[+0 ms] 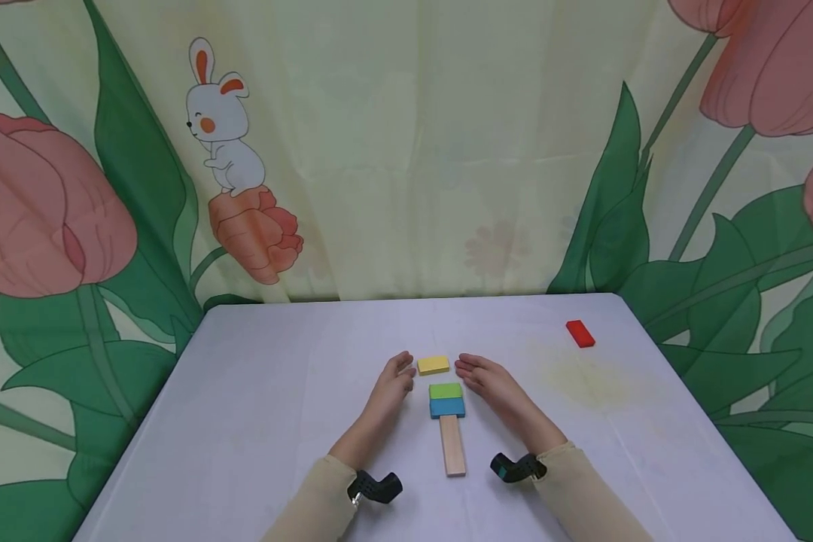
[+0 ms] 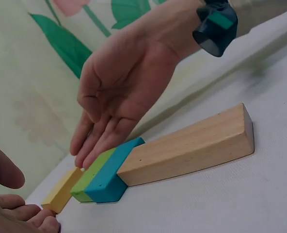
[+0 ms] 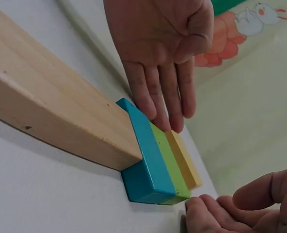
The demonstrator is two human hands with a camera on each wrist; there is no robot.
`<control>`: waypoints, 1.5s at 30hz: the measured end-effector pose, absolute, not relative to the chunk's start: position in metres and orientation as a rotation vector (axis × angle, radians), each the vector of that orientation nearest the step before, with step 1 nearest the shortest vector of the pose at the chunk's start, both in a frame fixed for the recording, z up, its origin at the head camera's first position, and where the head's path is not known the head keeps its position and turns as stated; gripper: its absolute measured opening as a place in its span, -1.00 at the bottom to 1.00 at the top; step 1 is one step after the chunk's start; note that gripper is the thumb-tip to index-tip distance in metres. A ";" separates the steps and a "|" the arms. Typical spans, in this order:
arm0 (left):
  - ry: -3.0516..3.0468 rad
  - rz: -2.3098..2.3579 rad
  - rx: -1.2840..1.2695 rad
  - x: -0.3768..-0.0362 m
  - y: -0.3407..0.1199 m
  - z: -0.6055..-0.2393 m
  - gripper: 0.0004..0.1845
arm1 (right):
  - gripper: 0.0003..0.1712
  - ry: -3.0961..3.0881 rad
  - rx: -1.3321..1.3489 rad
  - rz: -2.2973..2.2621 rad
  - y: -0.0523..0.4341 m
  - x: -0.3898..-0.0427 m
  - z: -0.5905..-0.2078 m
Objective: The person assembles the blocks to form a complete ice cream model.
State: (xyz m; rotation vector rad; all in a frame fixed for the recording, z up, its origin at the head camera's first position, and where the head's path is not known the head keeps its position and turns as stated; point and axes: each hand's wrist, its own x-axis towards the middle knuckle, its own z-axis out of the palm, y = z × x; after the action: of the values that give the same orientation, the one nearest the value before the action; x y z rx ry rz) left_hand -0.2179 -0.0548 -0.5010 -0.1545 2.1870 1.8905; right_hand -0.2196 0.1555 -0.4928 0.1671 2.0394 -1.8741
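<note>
The left hand [image 1: 391, 385] and right hand [image 1: 493, 382] flanked a yellow block [image 1: 433, 366]; nearer, a green block [image 1: 445, 391], blue block [image 1: 447, 408] and wooden block [image 1: 452, 448] lined up, touching; a red block [image 1: 580, 334] lay apart.

The white table [image 1: 244, 421] is carrying a wooden block [image 1: 452, 449], its far end touching a blue block [image 1: 447, 409]. A green block [image 1: 445, 391] is lying against the blue one, a yellow block [image 1: 433, 365] just beyond; a red block [image 1: 580, 333] is resting well apart, far right.
</note>
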 end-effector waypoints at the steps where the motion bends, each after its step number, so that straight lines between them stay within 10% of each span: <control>1: 2.153 1.910 -0.167 -0.219 -0.055 -0.501 -0.27 | -0.39 2.013 0.169 -1.892 0.154 -0.223 -0.494; 45: 1.833 2.050 -0.002 -0.201 -0.060 -0.507 -0.41 | -0.32 1.891 0.143 -1.977 0.162 -0.203 -0.499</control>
State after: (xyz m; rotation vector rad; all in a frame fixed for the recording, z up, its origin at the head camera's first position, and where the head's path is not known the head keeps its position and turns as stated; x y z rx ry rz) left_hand -0.2015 -0.0600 -0.5070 -0.0021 1.8326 2.0497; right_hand -0.2026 0.1624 -0.4991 0.1431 1.8910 -1.9773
